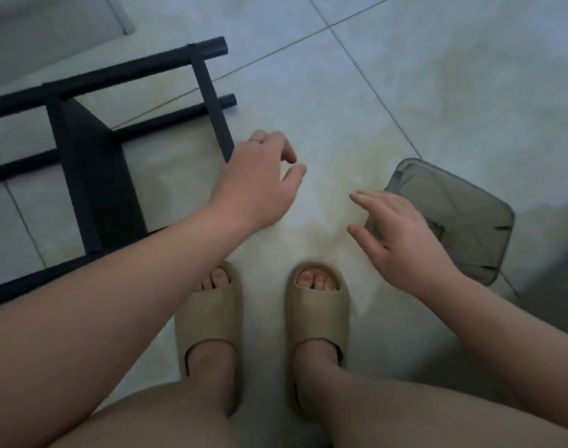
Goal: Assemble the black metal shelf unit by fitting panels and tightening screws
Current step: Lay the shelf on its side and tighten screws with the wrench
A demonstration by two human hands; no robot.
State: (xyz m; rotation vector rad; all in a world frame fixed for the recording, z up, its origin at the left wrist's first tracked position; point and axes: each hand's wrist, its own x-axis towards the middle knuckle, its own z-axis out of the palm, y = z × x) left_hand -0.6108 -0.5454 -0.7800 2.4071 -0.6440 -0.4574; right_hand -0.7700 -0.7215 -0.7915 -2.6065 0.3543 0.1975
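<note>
frame: black metal tube shelf frame (92, 176) on tiled floor (405, 76); likely stiff, weighty; best gripped by crossbar (211, 101).
left hand (260, 182): loosely curled, empty, beside crossbar.
right hand (402, 240): fingers spread, empty.

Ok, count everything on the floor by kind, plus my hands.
black metal shelf frame: 1
grey rounded plastic container: 1
beige foam slippers: 2
hands: 2, left hand, right hand
total: 6

A grey-green folding stool (447, 218) stands on the pale tiled floor (405, 76), beside two feet in beige slide sandals (316, 318).
</note>
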